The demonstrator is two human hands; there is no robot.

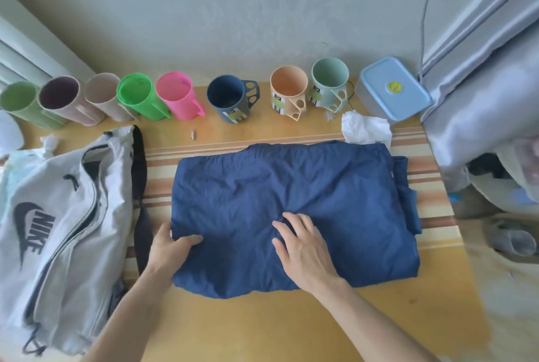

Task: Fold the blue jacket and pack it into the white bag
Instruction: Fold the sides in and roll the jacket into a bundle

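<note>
The blue jacket point(291, 195) lies folded into a rough rectangle in the middle of the table. To its left lies the white bag point(58, 216), with a dark logo, a dark strap and its zipper open. My left hand point(170, 248) pinches the jacket's left edge, thumb on top and fingers under the cloth. My right hand point(303, 248) rests flat on the jacket's near middle, fingers spread.
A row of coloured cups runs along the back of the table point(262, 329), among them a dark blue mug point(230, 99) and a pink one point(178, 96). A blue lidded box point(393, 87) and crumpled white paper point(366, 128) sit back right. Grey fabric hangs at the right.
</note>
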